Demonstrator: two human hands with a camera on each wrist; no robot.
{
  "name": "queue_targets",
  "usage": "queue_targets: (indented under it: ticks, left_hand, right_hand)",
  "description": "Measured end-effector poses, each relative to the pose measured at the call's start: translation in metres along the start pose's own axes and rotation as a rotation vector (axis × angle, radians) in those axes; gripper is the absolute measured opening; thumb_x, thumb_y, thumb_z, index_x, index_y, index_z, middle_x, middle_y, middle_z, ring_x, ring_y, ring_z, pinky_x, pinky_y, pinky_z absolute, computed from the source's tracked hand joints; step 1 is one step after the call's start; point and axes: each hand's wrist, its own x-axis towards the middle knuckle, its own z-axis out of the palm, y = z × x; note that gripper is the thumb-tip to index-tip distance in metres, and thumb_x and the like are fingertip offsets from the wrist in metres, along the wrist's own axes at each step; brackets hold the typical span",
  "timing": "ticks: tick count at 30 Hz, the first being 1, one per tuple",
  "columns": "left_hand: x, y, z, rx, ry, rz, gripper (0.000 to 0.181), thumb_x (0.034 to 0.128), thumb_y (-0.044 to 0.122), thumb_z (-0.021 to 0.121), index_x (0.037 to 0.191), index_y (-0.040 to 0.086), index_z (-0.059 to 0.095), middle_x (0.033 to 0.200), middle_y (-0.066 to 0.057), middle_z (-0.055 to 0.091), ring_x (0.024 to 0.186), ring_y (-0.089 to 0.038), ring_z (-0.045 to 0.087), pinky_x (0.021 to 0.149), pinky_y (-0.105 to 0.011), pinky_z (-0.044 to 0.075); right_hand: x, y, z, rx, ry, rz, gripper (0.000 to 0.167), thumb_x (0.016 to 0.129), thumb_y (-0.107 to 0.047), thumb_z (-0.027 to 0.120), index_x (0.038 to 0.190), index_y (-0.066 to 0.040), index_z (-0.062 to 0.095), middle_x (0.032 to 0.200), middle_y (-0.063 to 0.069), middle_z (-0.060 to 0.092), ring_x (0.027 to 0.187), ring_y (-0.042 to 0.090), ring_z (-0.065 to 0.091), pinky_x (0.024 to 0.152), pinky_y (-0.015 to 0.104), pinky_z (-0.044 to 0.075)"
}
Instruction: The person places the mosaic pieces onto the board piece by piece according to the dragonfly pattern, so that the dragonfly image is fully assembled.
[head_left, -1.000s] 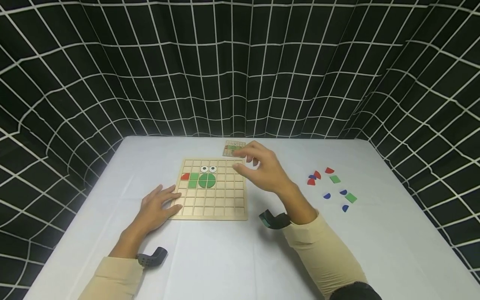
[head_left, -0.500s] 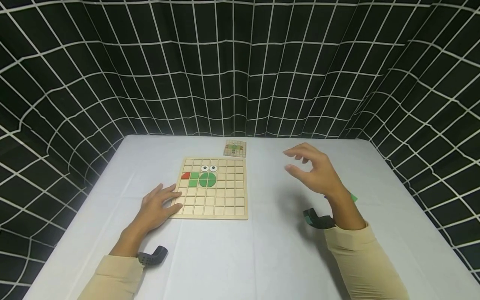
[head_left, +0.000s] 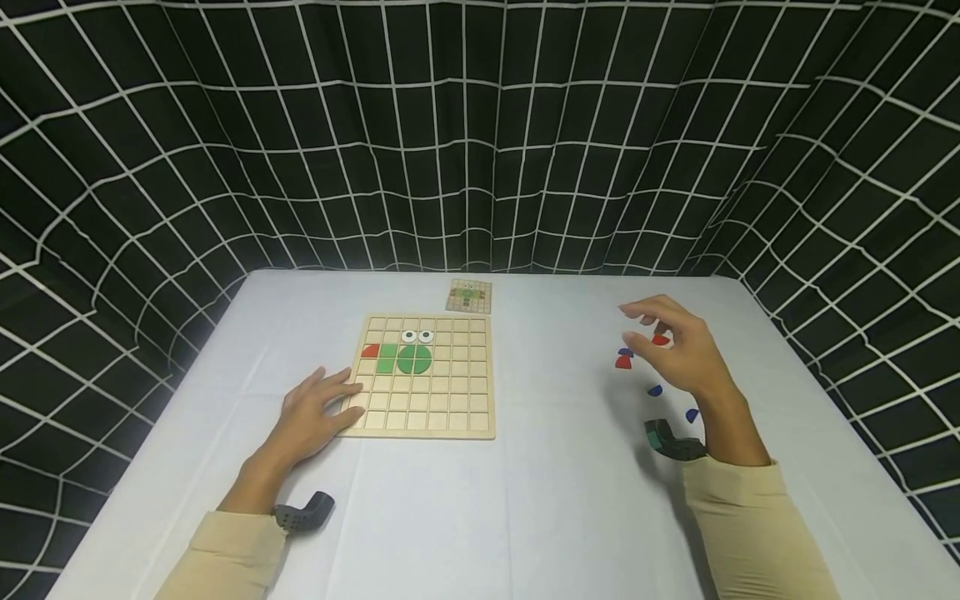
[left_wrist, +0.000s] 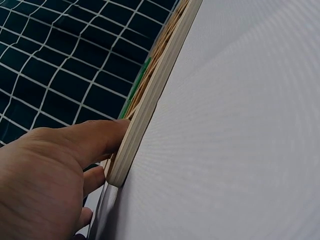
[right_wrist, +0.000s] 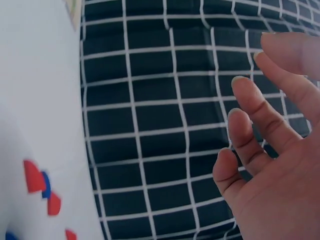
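A wooden grid board [head_left: 442,400] lies flat, with a red quarter piece [head_left: 371,351], green squares [head_left: 386,358], a green round shape [head_left: 415,359] and two eye pieces [head_left: 417,337] on it. My left hand [head_left: 311,417] rests at the board's left edge, fingers spread; in the left wrist view its thumb [left_wrist: 107,135] touches the rim. Held above the loose pieces at the right is my right hand [head_left: 678,350], fingers relaxed, nothing between them. Around it lie red pieces [head_left: 623,362] and blue half-rounds [head_left: 656,390]; the hand and arm hide others.
A small pattern card [head_left: 469,296] lies behind the board. The white table [head_left: 420,517] is bordered by a black curtain with white grid lines [head_left: 450,150]. In the right wrist view, red pieces [right_wrist: 34,176] lie on the table.
My right hand has moved right from over the board's upper right corner, past bare table, to over the loose pieces. The left hand has stayed in place.
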Motion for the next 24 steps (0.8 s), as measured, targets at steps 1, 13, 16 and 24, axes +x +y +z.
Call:
queue_targets:
  ticks: [1, 13, 16, 24]
  left_hand:
    - [0.000, 0.000, 0.000, 0.000, -0.001, 0.001, 0.042, 0.0861, 0.029, 0.072, 0.124, 0.010, 0.065, 0.148, -0.012, 0.042, 0.141, -0.039, 0.016, 0.111, -0.060, 0.005]
    - [-0.001, -0.003, 0.001, -0.010, -0.007, 0.004, 0.043, 0.0864, 0.030, 0.072, 0.124, 0.010, 0.065, 0.148, -0.012, 0.042, 0.142, -0.039, 0.016, 0.110, -0.061, 0.005]
    - [-0.001, -0.002, 0.001, -0.009, -0.006, 0.005, 0.043, 0.0866, 0.030, 0.072, 0.124, 0.010, 0.065, 0.148, -0.012, 0.042, 0.142, -0.039, 0.016, 0.110, -0.061, 0.005]
    - [0.000, -0.003, 0.000, -0.007, -0.002, 0.015, 0.043, 0.0869, 0.031, 0.072, 0.124, 0.011, 0.065, 0.148, -0.011, 0.042, 0.141, -0.039, 0.017, 0.110, -0.062, 0.006]
  right_hand:
    - [-0.001, 0.003, -0.001, 0.000, -0.004, 0.019, 0.033, 0.086, -0.004, 0.070, 0.119, -0.006, 0.067, 0.112, 0.003, 0.063, 0.095, 0.021, 0.050, 0.072, 0.026, 0.041]
    - [-0.018, 0.049, 0.011, 0.020, -0.042, 0.263, 0.032, 0.091, -0.011, 0.067, 0.122, -0.005, 0.065, 0.110, 0.015, 0.063, 0.100, 0.031, 0.048, 0.079, 0.047, 0.040]
    - [-0.023, 0.062, 0.017, 0.009, -0.049, 0.308, 0.031, 0.091, -0.012, 0.068, 0.121, -0.004, 0.065, 0.110, 0.017, 0.063, 0.102, 0.034, 0.049, 0.079, 0.046, 0.040]
    - [-0.031, 0.073, 0.027, -0.016, -0.134, 0.472, 0.033, 0.092, -0.015, 0.066, 0.122, -0.004, 0.063, 0.118, 0.019, 0.059, 0.111, 0.040, 0.046, 0.084, 0.057, 0.043]
